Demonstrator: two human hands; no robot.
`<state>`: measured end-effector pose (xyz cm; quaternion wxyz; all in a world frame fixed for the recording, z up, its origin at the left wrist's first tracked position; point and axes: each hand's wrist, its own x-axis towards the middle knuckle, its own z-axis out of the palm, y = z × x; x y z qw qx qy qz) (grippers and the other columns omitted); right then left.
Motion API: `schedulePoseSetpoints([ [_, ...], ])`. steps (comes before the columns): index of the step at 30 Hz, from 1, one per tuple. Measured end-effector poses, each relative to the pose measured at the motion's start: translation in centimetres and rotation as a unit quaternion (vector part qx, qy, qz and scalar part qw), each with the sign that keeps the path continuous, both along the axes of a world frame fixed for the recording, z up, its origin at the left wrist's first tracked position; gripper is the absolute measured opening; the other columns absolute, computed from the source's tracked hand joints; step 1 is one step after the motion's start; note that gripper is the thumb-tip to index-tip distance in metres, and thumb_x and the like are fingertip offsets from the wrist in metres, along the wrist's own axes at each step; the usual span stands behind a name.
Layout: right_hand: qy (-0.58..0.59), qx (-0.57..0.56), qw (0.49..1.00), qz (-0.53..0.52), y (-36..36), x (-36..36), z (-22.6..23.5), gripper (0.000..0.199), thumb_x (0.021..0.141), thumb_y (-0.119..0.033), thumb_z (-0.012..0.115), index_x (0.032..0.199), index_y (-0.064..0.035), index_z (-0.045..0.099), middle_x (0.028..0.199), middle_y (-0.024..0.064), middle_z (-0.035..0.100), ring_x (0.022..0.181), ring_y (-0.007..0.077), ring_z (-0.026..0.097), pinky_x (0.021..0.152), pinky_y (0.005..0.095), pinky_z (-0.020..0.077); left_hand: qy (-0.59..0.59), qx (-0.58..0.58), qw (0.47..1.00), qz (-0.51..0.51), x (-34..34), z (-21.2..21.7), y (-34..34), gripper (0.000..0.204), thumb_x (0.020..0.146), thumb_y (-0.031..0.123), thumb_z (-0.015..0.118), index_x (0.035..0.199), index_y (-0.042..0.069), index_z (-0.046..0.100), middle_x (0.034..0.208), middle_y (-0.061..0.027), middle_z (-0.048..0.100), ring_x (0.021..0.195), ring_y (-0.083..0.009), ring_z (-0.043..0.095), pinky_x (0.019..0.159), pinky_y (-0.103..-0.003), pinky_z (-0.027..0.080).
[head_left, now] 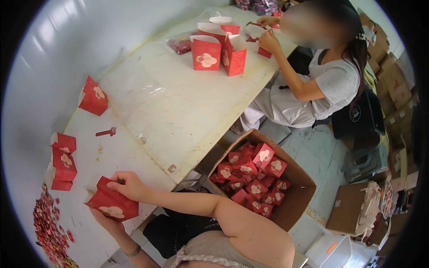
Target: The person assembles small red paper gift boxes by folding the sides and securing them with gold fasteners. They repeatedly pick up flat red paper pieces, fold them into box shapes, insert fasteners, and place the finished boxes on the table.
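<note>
Bright, even daylight with glare on the white table (178,107), soft shadows, and fisheye bending with dark corners.

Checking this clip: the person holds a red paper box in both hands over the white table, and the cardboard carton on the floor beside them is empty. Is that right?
Not quite. In the head view the cardboard carton is not empty: it holds a pile of finished red boxes. The rest stands: the left hand and right hand both hold a red paper box over the white table.
</note>
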<state>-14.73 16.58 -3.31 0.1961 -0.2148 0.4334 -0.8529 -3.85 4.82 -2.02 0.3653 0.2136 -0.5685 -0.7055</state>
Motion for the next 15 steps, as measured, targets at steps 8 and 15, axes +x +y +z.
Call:
schedulePoseSetpoints([
  [8,0.210,0.076,0.973,-0.064,-2.9,2.3,-0.3,0.018,0.078,-0.007,0.067,0.088,-0.0017,0.054,0.102,0.0116,0.055,0.092,0.0207,0.055,0.076,0.0331,0.0466,-0.006,-0.023,0.998,0.052,1.3,-1.4,-1.4,0.031,0.096,0.023,0.046,0.118,0.002,0.048,0.107,-0.0073,0.059,0.093,-0.0148,0.059,0.078,-0.028,0.050],
  [15,0.234,0.137,0.961,-0.060,-5.2,3.4,-0.1,0.017,0.073,-0.002,0.071,0.086,-0.0005,0.060,0.097,0.0085,0.054,0.087,0.0200,0.054,0.076,0.0285,0.0456,-0.029,0.044,0.994,0.100,3.8,-1.7,-4.3,0.029,0.095,0.027,0.047,0.105,0.001,0.056,0.088,-0.0026,0.060,0.074,-0.0105,0.054,0.062,-0.023,0.045],
])
